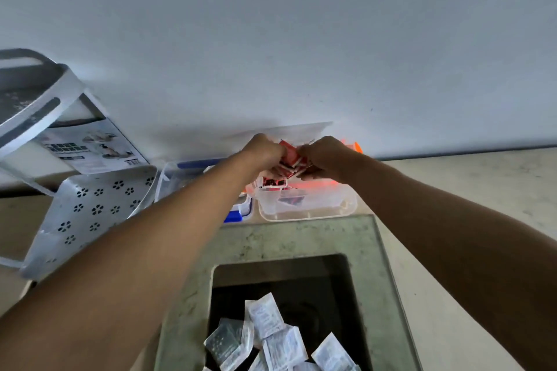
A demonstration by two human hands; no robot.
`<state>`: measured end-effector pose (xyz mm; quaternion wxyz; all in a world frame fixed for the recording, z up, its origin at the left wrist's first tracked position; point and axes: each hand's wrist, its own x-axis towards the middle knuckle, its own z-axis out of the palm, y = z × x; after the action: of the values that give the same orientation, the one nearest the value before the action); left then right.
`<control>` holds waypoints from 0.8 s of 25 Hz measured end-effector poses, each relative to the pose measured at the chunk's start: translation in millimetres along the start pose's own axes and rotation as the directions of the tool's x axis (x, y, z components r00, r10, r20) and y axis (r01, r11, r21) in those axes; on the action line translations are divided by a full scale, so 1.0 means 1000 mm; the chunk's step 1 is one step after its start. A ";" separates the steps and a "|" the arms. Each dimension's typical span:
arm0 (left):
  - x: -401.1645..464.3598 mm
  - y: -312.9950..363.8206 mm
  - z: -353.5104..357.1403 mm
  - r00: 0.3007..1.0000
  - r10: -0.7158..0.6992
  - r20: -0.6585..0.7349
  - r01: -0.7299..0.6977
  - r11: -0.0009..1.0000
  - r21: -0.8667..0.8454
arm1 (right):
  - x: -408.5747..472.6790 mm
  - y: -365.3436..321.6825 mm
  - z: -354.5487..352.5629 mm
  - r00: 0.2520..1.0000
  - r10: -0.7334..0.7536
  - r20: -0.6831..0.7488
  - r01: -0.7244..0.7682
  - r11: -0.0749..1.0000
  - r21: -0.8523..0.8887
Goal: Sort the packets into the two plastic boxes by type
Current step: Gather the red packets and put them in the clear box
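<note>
Both arms reach forward over the clear plastic box with orange clips (307,208). My left hand (265,150) and my right hand (324,156) together grip a bunch of red packets (291,158) just above that box. More red packets (275,184) lie inside it. Left of it stands a second clear box with blue clips (168,181), partly hidden by my left forearm. Several white packets (271,337) lie in the dark recess of the grey stand below.
A white perforated basket rack (90,211) leans at the left with a printed label card (90,144). The grey stand's rim (301,235) frames the recess. A pale wall rises behind the boxes, and the box lid (301,129) leans against it.
</note>
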<state>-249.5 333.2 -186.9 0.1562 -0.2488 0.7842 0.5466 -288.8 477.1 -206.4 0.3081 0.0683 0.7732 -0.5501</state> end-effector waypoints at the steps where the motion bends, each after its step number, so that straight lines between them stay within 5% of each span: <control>1: 0.013 -0.002 0.007 0.999 -0.033 0.020 0.032 0.998 0.049 | 0.011 0.005 0.000 0.999 0.032 0.006 -0.031 0.999 -0.029; 7: 0.056 -0.016 0.039 0.961 -0.241 0.134 0.197 0.940 0.279 | 0.039 0.013 -0.001 0.991 0.119 0.064 -0.103 0.972 -0.212; 11: 0.048 -0.009 0.025 0.988 -0.151 0.034 0.137 0.956 0.260 | 0.020 -0.006 -0.006 1.000 0.026 -0.008 -0.027 0.920 -0.391; 15: -0.014 0.011 -0.004 0.993 0.042 -0.109 -0.022 0.984 0.175 | -0.033 -0.015 -0.005 0.990 -0.114 -0.084 0.094 0.973 -0.211; 20: -0.120 -0.004 -0.022 0.990 0.089 -0.107 -0.093 0.995 -0.033 | -0.130 0.009 0.013 0.987 -0.163 -0.001 0.162 0.978 0.129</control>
<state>-147.4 337.8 -119.7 0.0846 -0.2441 0.7913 0.5541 -175.5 499.0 -145.1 0.2611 0.0221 0.7374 -0.6225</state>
